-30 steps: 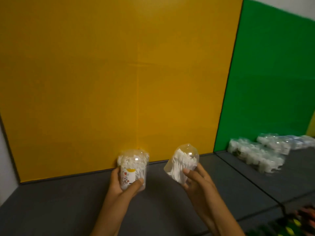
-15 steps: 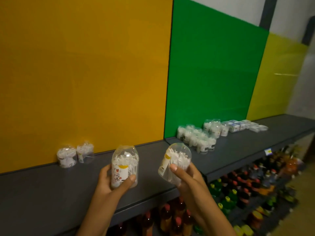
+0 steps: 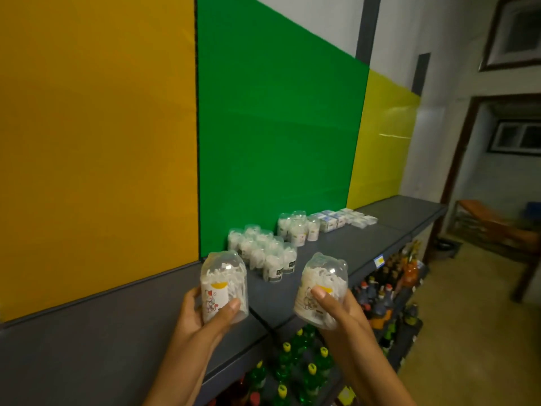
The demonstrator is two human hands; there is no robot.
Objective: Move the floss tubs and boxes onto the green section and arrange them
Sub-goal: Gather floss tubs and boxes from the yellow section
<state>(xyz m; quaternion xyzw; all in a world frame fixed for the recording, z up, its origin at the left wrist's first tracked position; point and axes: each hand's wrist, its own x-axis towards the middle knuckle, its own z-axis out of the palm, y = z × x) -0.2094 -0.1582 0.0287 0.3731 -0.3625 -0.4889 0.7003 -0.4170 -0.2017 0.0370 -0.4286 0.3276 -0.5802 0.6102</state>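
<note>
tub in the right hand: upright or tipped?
Tipped. The tub gripped by the right hand leans, its domed top toward the green panel and its base toward the camera.

L hand [image 3: 202, 315] & R hand [image 3: 336, 312] each grip a floss tub [image 3: 224, 284], [image 3: 320, 288] above grey shelf [image 3: 117, 323].

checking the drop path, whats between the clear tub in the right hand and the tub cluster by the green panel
Head view: only bare grey shelf between the right hand's clear floss tub and the cluster of clear tubs.

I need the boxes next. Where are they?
The boxes sit far right on the shelf below the green panel, just beyond the tubs.
</note>
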